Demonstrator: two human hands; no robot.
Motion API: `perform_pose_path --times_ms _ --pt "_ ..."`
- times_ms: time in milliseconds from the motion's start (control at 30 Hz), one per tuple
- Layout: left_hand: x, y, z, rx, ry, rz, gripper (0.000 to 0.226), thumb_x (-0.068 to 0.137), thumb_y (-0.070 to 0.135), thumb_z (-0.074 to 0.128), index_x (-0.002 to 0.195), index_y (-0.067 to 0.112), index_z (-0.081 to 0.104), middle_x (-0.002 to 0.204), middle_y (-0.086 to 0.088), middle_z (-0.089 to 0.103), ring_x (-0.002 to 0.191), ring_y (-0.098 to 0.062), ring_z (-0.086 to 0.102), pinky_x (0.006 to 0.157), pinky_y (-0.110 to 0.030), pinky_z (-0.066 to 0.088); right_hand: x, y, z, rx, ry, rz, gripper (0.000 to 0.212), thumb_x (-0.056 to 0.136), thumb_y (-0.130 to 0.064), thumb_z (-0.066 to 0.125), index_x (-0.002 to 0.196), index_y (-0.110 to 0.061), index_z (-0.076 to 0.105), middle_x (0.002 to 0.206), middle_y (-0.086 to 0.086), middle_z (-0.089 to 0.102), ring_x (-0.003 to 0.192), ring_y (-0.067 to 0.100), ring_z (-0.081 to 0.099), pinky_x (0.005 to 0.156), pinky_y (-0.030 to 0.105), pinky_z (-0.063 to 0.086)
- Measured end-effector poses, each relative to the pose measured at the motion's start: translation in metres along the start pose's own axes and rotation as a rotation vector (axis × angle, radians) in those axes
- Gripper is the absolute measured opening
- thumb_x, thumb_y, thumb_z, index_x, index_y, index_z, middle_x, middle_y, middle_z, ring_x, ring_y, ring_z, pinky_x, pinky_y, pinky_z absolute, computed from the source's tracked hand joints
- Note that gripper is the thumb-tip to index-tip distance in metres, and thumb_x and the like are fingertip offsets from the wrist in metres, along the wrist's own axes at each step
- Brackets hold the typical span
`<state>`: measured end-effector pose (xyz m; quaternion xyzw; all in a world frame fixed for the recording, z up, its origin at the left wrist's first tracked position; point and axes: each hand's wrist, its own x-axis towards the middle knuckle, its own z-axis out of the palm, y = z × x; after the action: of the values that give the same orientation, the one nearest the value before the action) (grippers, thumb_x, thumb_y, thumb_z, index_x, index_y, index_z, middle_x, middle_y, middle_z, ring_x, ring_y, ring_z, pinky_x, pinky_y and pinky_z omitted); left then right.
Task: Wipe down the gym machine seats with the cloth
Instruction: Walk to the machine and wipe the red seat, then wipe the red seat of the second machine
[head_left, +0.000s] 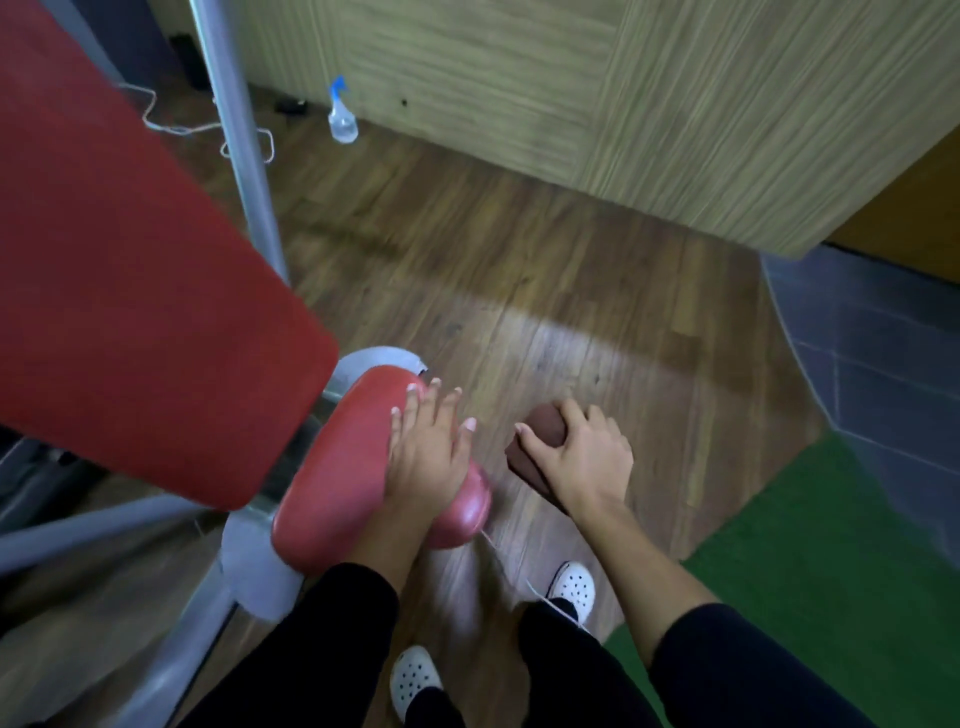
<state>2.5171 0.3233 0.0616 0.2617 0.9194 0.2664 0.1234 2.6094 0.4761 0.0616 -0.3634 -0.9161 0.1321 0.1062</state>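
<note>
From the head camera you look down at a red padded gym machine seat (337, 467), low and left of centre, mounted on a grey metal frame (260, 577). Your left hand (428, 452) lies flat on the seat's right edge, fingers spread and open, gripping nothing. Your right hand (582, 457) hangs just to the right of the seat, above the floor, closed around a bunched brown cloth (537, 441); the cloth is clear of the seat, not touching it.

A large red back pad (130, 270) fills the upper left and overhangs the seat's far end, hiding part of it. A grey upright post (239, 135) rises behind the pad. A white cord (182, 127) lies looped on the wooden floor (519, 270) near the post. Farther back, a clear spray bottle with a blue trigger (342, 114) stands on the floor against a pale wood-grain wall panel (623, 104).

Below the hands you see black sleeves, dark trousers and two white perforated clogs (574, 590). A green mat (831, 571) covers the floor at lower right, beside a grey tiled surface (883, 374).
</note>
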Motion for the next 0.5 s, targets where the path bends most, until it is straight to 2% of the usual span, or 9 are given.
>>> perform_pose_path --times_ms 167,300,500 --pt "0.056 0.062 0.014 0.029 -0.035 0.030 0.059 0.090 0.045 0.025 0.142 0.018 0.039 0.155 -0.006 0.026 0.145 -0.028 0.011 0.116 -0.049 0.009 0.061 0.044 -0.026 0.037 -0.013 0.060 0.052 0.074 -0.071 0.055 0.103 -0.028 0.062 0.092 0.007 0.061 0.089 0.032 0.057 0.074 0.039 0.046" --pt "0.115 0.116 0.034 0.043 0.005 0.024 0.070 0.086 0.054 0.015 0.141 0.018 0.041 0.154 -0.007 0.028 0.145 -0.029 0.013 0.114 -0.049 0.013 0.136 0.089 -0.043 0.055 -0.001 0.028 0.050 0.073 -0.069 0.057 0.101 -0.028 0.063 0.092 0.007 0.062 0.089 0.032 0.058 0.073 0.039 0.047" --pt "0.194 0.201 0.057 0.039 0.018 -0.044 0.052 0.098 0.043 0.027 0.145 0.021 0.033 0.157 -0.002 0.020 0.147 -0.022 0.006 0.117 -0.043 0.005 0.253 0.159 -0.084 0.043 0.020 -0.026 0.051 0.071 -0.069 0.059 0.103 -0.029 0.063 0.092 0.005 0.062 0.089 0.031 0.058 0.075 0.039 0.047"
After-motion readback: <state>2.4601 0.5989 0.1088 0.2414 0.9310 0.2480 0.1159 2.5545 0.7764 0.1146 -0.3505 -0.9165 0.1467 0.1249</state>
